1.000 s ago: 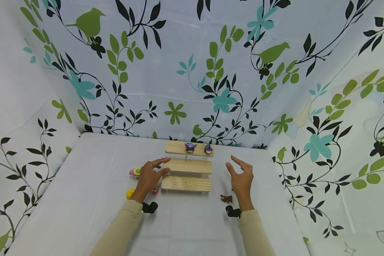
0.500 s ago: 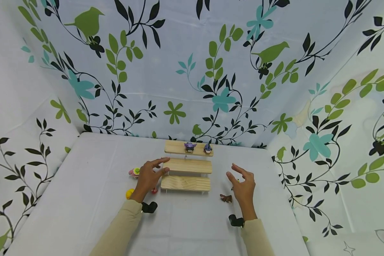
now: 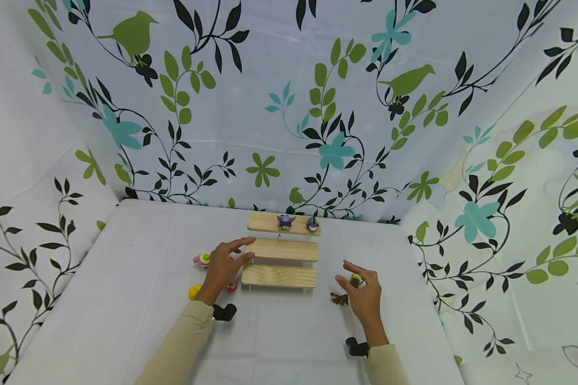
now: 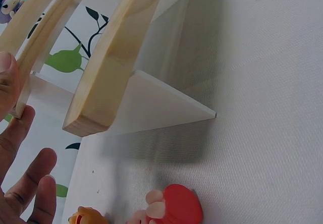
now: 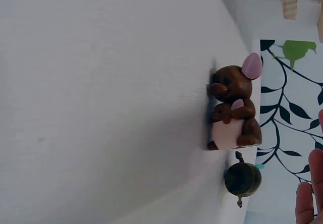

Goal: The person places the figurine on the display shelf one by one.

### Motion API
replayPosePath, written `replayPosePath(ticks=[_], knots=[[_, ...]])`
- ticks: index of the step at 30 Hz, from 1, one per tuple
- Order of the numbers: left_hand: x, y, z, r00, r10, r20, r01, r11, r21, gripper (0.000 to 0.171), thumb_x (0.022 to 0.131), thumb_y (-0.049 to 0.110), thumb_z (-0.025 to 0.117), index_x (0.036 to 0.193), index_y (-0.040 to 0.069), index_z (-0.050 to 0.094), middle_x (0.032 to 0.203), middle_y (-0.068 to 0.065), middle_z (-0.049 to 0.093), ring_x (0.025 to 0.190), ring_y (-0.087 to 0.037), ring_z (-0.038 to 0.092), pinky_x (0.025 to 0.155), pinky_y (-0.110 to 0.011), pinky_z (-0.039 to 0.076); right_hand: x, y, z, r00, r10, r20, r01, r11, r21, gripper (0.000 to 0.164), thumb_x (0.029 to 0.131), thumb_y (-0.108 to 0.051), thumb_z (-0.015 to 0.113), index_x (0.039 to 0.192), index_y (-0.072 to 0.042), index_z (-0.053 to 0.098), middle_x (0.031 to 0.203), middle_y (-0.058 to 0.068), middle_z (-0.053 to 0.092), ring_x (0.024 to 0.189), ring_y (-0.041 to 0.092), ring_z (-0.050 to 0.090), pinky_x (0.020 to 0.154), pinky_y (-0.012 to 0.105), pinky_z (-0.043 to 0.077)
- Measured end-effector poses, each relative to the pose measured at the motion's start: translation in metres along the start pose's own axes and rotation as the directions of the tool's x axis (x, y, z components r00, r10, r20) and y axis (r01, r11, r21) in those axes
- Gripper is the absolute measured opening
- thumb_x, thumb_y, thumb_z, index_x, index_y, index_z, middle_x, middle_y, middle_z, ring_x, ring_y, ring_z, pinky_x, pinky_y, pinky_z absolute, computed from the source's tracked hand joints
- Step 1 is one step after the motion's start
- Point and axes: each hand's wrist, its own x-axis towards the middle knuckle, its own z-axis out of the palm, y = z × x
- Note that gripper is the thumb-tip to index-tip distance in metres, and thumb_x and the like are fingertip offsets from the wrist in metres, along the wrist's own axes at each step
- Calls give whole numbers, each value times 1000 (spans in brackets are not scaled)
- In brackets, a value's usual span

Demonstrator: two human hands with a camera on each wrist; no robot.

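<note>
My left hand [image 3: 220, 270] holds the left end of the middle board of a three-step wooden display rack [image 3: 284, 249], thumb and forefinger on opposite edges. My right hand [image 3: 368, 297] hovers with thumb and fingers parted around a small yellow-topped figurine [image 3: 355, 279], and no grip on it shows. In the right wrist view this dark, round figurine [image 5: 242, 178] stands near a brown animal figurine [image 5: 234, 108] with a pink ear, clasping a smaller animal. Part of the right hand [image 5: 313, 188] shows at that view's edge. Two purple figurines [image 3: 286, 221] stand on the top board.
A pink-and-green figurine [image 3: 202, 260], a yellow figurine [image 3: 195, 291] and a red one [image 3: 232, 287] are beside my left hand. White cloth covers the table [image 3: 139, 299]. A leaf-patterned curtain [image 3: 289, 133] rises behind it.
My right hand has moved down toward me, lowering around the yellow-topped figurine, which now shows between thumb and fingers. The left hand has stayed on the rack.
</note>
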Motion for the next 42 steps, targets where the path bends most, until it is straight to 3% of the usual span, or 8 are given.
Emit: replayPosePath(ticks=[7,17,24,31,37,42], knots=[[0,0,0,1000,3,-4,-3,1000,5,45,95,36,79,140,34,71,148,-3,66,123,-33,63,101,-56,50,-10,8,2,999,17,50,-15,999,-39,51,84,-28,92,132,-19,77,129,3,68,131,25,54,115,61,40],[0,0,0,1000,4,-2,-4,1000,1,46,96,38,78,141,34,71,149,-1,66,123,-32,63,102,-55,50,-20,19,0,994,45,103,-33,993,-112,48,79,-21,95,124,-26,80,124,-5,76,130,20,54,115,52,42],[-1,1,-1,1000,-15,3,15,1000,0,45,96,37,79,141,35,71,149,-3,65,124,-33,62,103,-55,49,-24,26,-1,990,-18,142,42,984,-173,37,77,-16,96,112,-24,84,113,-7,80,123,20,57,110,49,41],[0,0,0,1000,-17,8,17,1000,-5,44,96,37,78,140,35,71,149,-2,65,124,-33,62,103,-55,49,-24,29,-2,987,-24,159,62,969,-238,39,71,-15,99,107,-26,85,113,-4,80,113,20,58,103,46,45],[-1,2,-1,1000,-29,9,29,1000,1,45,96,36,79,140,35,71,149,-4,65,125,-33,61,103,-56,49,-23,31,-2,987,-37,159,88,941,-328,40,69,-18,100,105,-24,85,114,0,79,110,22,60,98,44,46],[0,2,-1,1000,-22,10,22,1000,-2,45,96,37,79,140,35,71,149,-4,65,125,-33,61,102,-56,49,-22,32,-1,986,-69,154,121,924,-363,31,70,-16,100,98,-21,86,105,0,80,100,21,60,89,41,45]])
